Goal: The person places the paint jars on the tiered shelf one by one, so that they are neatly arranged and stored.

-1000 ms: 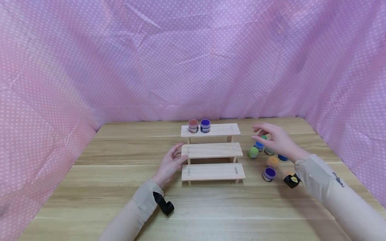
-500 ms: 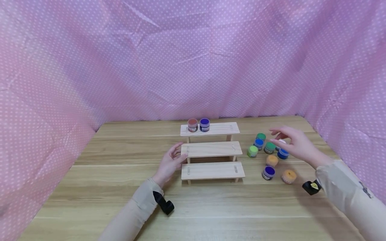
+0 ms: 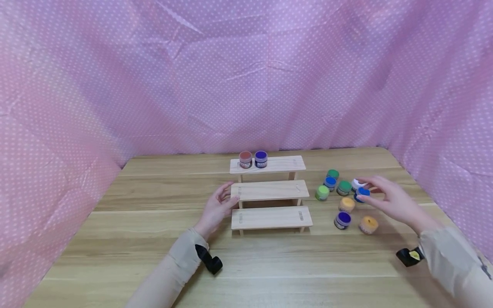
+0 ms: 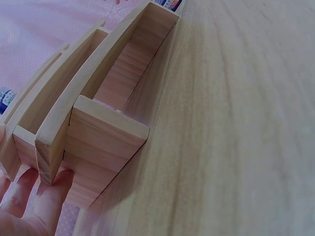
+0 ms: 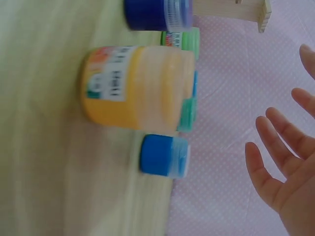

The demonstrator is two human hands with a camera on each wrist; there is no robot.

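Observation:
A three-tier wooden stand (image 3: pixel 269 191) occupies the table's middle. At its left end my left hand (image 3: pixel 214 211) holds the middle tier, thumb over the board's edge; in the left wrist view, fingertips (image 4: pixel 61 179) touch the board ends. My right hand (image 3: pixel 393 201) hovers over the jars at right, thumb and fingers spread around a blue paint jar (image 3: pixel 362 195) without closing on it. A white-lidded jar (image 3: pixel 357 184) sits just behind, partly covered by the fingers. On the top tier stand a reddish-brown jar (image 3: pixel 245 159) and a purple jar (image 3: pixel 261 159).
Left of my right hand are green jars (image 3: pixel 344 188), another blue jar (image 3: pixel 330 184) and a light green jar (image 3: pixel 322 193). Nearer me stand two orange jars (image 3: pixel 368 225) and a purple jar (image 3: pixel 342 220). A pink dotted cloth (image 3: pixel 246 77) hangs behind the table (image 3: pixel 269 265).
My right hand has moved right and toward me, from beside the stand's right end to the blue jar, and lowered. The left hand stays at the stand.

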